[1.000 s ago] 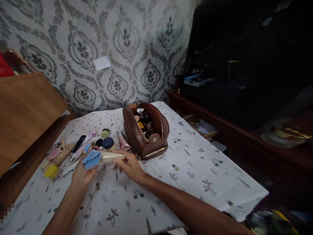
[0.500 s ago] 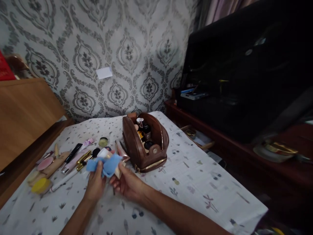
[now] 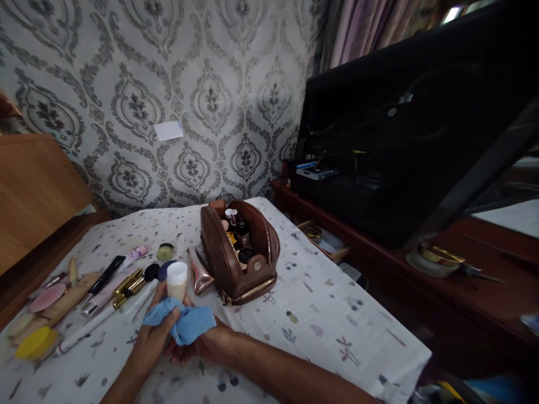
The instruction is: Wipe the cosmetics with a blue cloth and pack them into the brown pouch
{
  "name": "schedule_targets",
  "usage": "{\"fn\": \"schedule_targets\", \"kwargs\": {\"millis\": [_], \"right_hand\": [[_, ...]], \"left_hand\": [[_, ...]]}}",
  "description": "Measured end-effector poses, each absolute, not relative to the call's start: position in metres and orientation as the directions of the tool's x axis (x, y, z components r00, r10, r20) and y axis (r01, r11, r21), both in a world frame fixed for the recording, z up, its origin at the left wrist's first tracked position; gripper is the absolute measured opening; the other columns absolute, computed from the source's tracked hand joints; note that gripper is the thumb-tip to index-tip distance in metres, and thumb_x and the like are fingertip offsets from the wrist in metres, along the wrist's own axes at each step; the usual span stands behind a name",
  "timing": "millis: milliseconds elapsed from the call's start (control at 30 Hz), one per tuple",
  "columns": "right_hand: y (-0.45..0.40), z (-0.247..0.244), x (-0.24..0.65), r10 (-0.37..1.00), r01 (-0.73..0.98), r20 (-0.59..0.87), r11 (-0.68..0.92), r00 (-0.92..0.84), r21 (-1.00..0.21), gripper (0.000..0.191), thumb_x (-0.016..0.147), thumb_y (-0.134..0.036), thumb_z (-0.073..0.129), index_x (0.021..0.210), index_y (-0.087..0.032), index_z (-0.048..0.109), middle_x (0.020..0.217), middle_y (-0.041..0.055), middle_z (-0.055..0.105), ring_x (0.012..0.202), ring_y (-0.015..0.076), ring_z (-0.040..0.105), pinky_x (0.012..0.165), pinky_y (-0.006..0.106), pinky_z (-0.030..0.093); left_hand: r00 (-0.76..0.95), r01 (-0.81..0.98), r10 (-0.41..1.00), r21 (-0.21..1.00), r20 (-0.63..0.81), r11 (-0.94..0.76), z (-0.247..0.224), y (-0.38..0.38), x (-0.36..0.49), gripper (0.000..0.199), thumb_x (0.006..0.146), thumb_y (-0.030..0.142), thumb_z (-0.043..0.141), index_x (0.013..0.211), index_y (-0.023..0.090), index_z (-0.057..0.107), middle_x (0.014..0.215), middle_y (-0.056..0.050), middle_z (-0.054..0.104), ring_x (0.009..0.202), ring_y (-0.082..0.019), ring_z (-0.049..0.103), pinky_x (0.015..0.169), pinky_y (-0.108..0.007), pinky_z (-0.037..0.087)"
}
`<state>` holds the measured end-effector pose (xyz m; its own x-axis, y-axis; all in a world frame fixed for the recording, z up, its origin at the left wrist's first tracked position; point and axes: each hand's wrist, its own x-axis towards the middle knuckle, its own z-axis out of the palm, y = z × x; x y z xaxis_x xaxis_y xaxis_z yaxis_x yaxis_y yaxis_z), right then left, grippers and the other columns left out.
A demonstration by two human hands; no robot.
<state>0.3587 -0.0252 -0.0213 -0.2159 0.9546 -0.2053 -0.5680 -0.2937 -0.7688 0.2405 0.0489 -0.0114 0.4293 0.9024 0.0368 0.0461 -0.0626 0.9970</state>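
Note:
A blue cloth [image 3: 191, 324] is pinched between the thumb and fingers of my left hand [image 3: 158, 331]. Just above the cloth a small bottle [image 3: 177, 283] with a white cap stands upright between my hands. My right hand [image 3: 200, 342] is under and behind the cloth, its curled fingers around the bottle's lower part, partly hidden. To the right of them sits an open brown bag [image 3: 242, 280] holding several cosmetics. A shiny pink tube [image 3: 200, 275] lies against its left side.
Cosmetics lie on the left of the patterned tablecloth [image 3: 311, 336]: a black tube [image 3: 107, 275], gold tubes [image 3: 128, 286], a yellow round item [image 3: 37, 342] and a green-lidded jar [image 3: 165, 251]. A wooden panel [image 3: 37, 196] borders the left; a dark screen [image 3: 379, 140] the right.
The bottle has turned upright and shows clearly above the cloth. Both hands have moved slightly down, and my right hand is now more behind the cloth. The view has shifted to the right.

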Motion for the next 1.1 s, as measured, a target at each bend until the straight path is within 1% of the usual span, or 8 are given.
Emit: {"fn": "schedule_targets", "kwargs": {"millis": [67,133,300,500,633,767,933,1100], "right_hand": [[-0.026,-0.021,0.360,0.985,-0.584,-0.113,-0.169,-0.132,-0.794,0.069,0.085,-0.078,0.044,0.075,-0.015,0.068,0.058,0.0043,0.061,0.046,0.0123,0.052,0.050,0.025,0.042],[-0.026,-0.022,0.362,0.995,-0.596,-0.064,-0.095,-0.073,-0.798,0.068,0.074,-0.081,0.059,0.084,-0.015,0.068,0.063,0.0033,0.063,0.049,0.0128,0.055,0.053,0.026,0.044],[-0.027,-0.024,0.367,1.000,-0.513,-0.011,-0.022,-0.025,-0.858,0.075,0.057,-0.077,0.076,0.097,-0.016,0.064,0.068,-0.0004,0.063,0.056,0.0133,0.059,0.058,0.026,0.050],[-0.028,-0.010,0.371,0.977,-0.375,0.124,0.182,0.172,-0.909,0.072,0.068,-0.075,0.069,0.106,-0.015,0.058,0.067,-0.0026,0.059,0.052,0.0122,0.056,0.053,0.026,0.049],[-0.036,0.006,0.376,0.933,-0.251,0.197,0.277,0.302,-0.927,0.053,0.076,-0.063,0.070,0.094,-0.015,0.062,0.068,-0.0015,0.059,0.053,0.0119,0.055,0.051,0.024,0.048],[-0.045,0.020,0.383,0.910,-0.177,0.212,0.289,0.357,-0.941,0.037,0.081,-0.050,0.070,0.089,-0.015,0.064,0.067,-0.0011,0.058,0.053,0.0118,0.056,0.050,0.023,0.046],[-0.054,0.028,0.392,0.896,-0.111,0.221,0.283,0.386,-0.953,0.033,0.082,-0.048,0.069,0.087,-0.015,0.065,0.073,0.0000,0.059,0.054,0.0113,0.057,0.046,0.021,0.042],[-0.064,0.027,0.399,0.925,-0.044,0.184,0.210,0.333,-0.977,0.037,0.085,-0.052,0.063,0.086,-0.015,0.063,0.062,-0.0031,0.055,0.048,0.0100,0.051,0.044,0.020,0.038]], "left_hand": [[0.397,0.094,0.908,0.978,0.135,-0.187,-0.008,0.051,0.243,0.051,0.064,0.057,0.080,0.103,0.025,0.073,0.091,-0.004,0.074,0.108,-0.028,0.065,0.102,-0.033,0.048],[0.393,0.126,0.904,0.964,0.168,-0.234,-0.005,0.051,0.246,0.047,0.068,0.061,0.075,0.097,0.024,0.074,0.093,-0.005,0.074,0.113,-0.029,0.062,0.110,-0.036,0.041],[0.438,0.099,0.874,0.956,0.209,-0.278,0.001,0.046,0.251,0.041,0.075,0.057,0.071,0.100,0.025,0.074,0.108,-0.006,0.073,0.111,-0.028,0.063,0.104,-0.035,0.045],[0.387,0.103,0.896,0.955,0.219,-0.279,0.011,0.043,0.247,0.052,0.079,0.058,0.068,0.119,0.026,0.068,0.109,-0.005,0.072,0.094,-0.021,0.067,0.083,-0.027,0.053],[0.410,0.095,0.880,0.948,0.241,-0.304,0.024,0.042,0.251,0.049,0.082,0.057,0.065,0.116,0.022,0.067,0.113,-0.007,0.071,0.104,-0.024,0.066,0.091,-0.030,0.052],[0.464,0.068,0.842,0.936,0.277,-0.345,0.030,0.040,0.257,0.047,0.083,0.053,0.064,0.118,0.021,0.064,0.122,-0.009,0.068,0.108,-0.026,0.065,0.093,-0.034,0.053],[0.514,0.092,0.787,0.890,0.342,-0.447,0.033,0.036,0.262,0.039,0.089,0.047,0.059,0.117,0.021,0.063,0.117,-0.008,0.069,0.107,-0.024,0.065,0.091,-0.032,0.053],[0.482,0.131,0.785,0.854,0.389,-0.503,0.048,0.037,0.266,0.039,0.092,0.048,0.053,0.114,0.018,0.064,0.097,-0.006,0.070,0.083,-0.020,0.064,0.073,-0.028,0.052]]}}
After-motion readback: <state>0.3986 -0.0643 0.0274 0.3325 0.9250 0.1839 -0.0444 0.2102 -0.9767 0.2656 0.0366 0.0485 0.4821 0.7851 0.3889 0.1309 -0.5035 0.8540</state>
